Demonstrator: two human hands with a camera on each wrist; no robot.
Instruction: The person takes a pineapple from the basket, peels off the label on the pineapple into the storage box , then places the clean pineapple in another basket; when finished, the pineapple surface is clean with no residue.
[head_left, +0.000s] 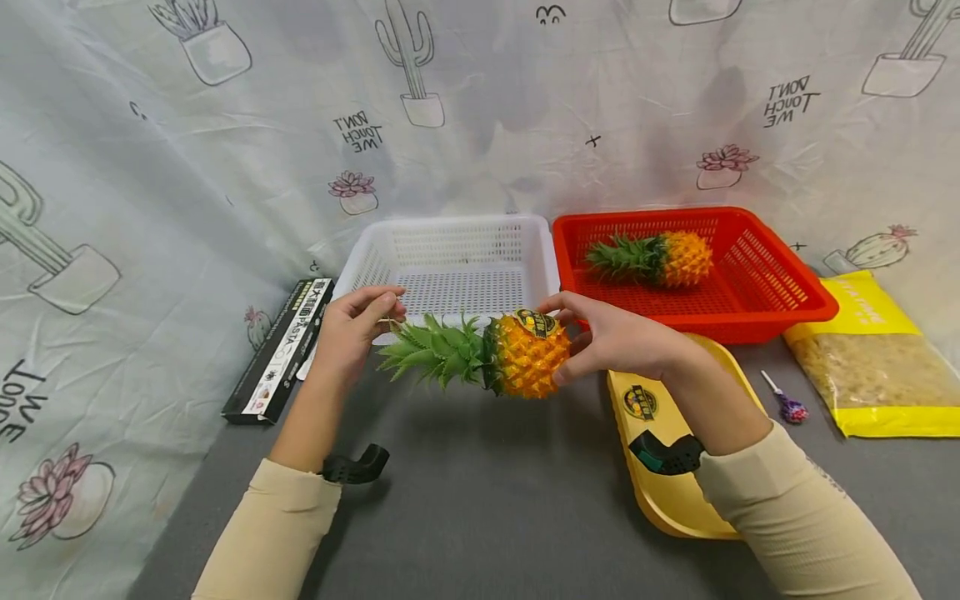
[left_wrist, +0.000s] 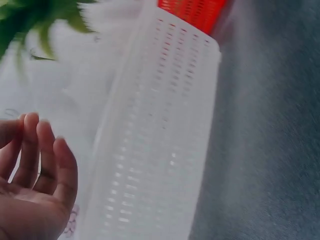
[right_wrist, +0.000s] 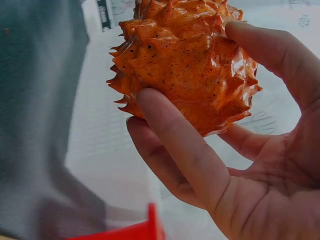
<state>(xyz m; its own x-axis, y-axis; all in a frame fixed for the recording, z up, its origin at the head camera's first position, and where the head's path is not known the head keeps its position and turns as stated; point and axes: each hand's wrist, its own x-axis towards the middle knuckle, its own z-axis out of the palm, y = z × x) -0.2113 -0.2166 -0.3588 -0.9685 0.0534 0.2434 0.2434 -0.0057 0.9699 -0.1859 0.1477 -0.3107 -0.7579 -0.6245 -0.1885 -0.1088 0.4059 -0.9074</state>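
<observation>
Pineapple [head_left: 517, 358], base end in right hand [head_left: 618, 335]

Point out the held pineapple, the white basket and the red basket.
Held pineapple [head_left: 531, 360]: head view, on its orange body.
White basket [head_left: 463, 285]: head view, on its perforated floor.
Red basket [head_left: 757, 327]: head view, on its front wall.

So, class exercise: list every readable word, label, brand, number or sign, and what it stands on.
"DON'T TOUCH WE", flipped, repeated on the backdrop
"PASTA" on the narrow box; other characters unclear
"TIME" on the yellow bag; preceding letters unclear
Too small to read: sticker on the held pineapple; second sticker on the yellow tray
</observation>
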